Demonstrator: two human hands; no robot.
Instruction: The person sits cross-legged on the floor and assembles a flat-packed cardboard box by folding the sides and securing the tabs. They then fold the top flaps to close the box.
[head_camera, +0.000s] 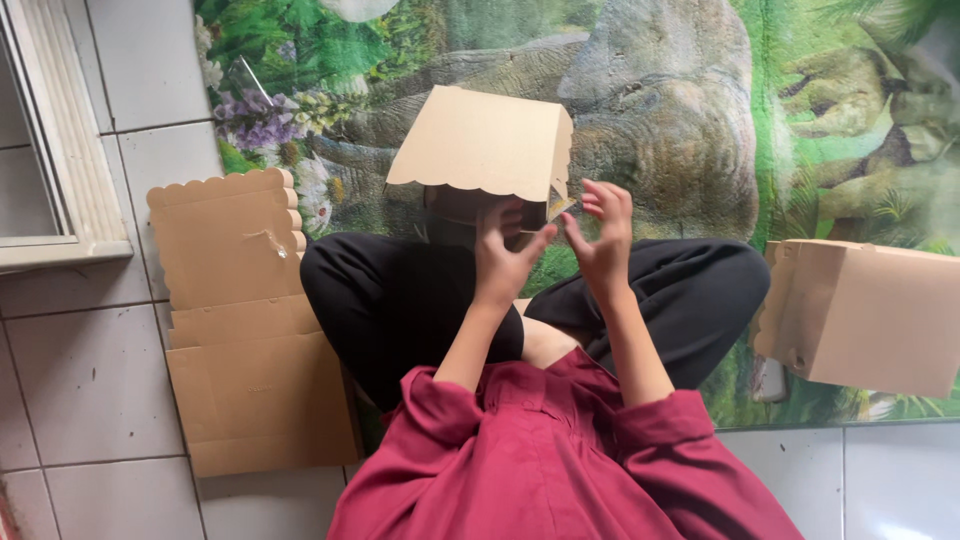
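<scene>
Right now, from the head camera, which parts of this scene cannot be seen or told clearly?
- Brown cardboard box with scalloped edge: its inside and underside face away; left hand covers the lower part.
- Right hand: fingers blurred, so contact with the box is unclear.
- Second brown cardboard box: cut off by the right edge.
- Stack of flat cardboard sheets: how many there are cannot be counted.
- White window frame: cut off at the left.
</scene>
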